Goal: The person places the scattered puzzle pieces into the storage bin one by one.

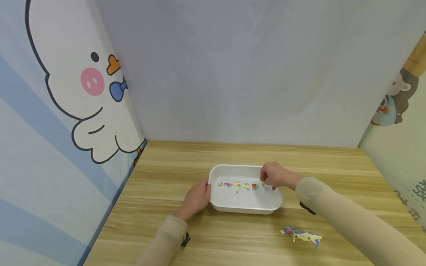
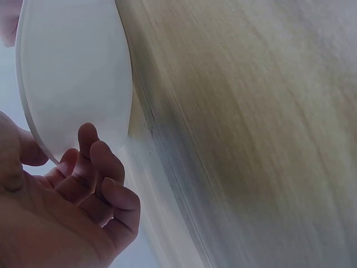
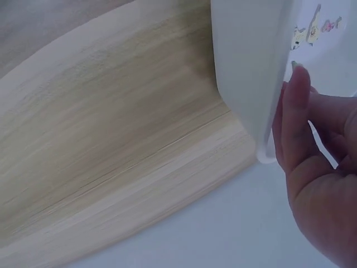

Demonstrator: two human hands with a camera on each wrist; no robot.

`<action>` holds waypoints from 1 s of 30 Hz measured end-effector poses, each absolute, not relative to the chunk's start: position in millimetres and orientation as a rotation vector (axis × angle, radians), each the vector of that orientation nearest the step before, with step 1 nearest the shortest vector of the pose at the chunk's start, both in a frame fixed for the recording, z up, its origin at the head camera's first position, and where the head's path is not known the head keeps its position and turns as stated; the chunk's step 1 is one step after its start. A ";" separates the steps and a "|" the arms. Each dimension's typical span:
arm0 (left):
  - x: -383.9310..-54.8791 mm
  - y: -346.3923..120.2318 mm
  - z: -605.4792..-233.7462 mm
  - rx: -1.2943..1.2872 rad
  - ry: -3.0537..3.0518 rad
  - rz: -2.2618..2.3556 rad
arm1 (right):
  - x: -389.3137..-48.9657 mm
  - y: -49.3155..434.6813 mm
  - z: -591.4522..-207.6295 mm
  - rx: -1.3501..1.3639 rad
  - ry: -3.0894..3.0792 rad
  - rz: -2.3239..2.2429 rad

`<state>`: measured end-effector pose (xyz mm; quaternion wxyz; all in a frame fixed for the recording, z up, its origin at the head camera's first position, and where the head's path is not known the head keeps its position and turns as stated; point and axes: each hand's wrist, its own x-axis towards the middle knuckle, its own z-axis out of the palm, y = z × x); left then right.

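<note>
1. From my end, the white tray (image 1: 233,202) lies with its long axis running left to right across the table (image 1: 233,244), its open side up.
2. Inside the tray I see a row of small coloured pieces following that long axis: a yellow bit (image 1: 220,183) nearest the tray's left end, then a pink piece (image 1: 228,184), a forked yellow piece (image 1: 237,185), a curved yellow piece (image 1: 246,186), a red piece (image 1: 254,186) and a greenish piece (image 1: 263,184). The forked one has its long axis across the row, its narrow end pointing to the tray's near side.
3. My right hand (image 1: 275,174) reaches over the tray's right end. Its fingers are bent and drawn in towards the thumb, with the greenish piece at their tips, partly hidden; I cannot tell whether they pinch it or only touch it.
4. My left hand (image 1: 196,199) grips the tray's left end, thumb at the rim and fingers bent against the outer wall, with only the wall's thickness between them.
5. Outside the tray, beyond its near right corner, a long patterned piece (image 1: 304,235) lies on the table, well apart from the fingers. Its long axis runs roughly left to right, the blue-and-red end to the left and a blue-tipped tail to the right.
</note>
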<state>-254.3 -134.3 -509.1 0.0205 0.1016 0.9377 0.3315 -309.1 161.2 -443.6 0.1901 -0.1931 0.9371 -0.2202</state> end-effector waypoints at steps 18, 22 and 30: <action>-255.6 -135.8 -511.1 0.334 2.930 1.027 | -308.0 142.9 -457.4 -0.580 2.731 -0.387; -256.1 -135.0 -510.4 0.334 2.937 1.015 | -307.5 141.2 -459.1 -0.504 2.713 -0.379; -254.5 -134.2 -509.3 0.331 2.935 1.010 | -307.8 142.2 -462.5 -0.500 2.720 -0.348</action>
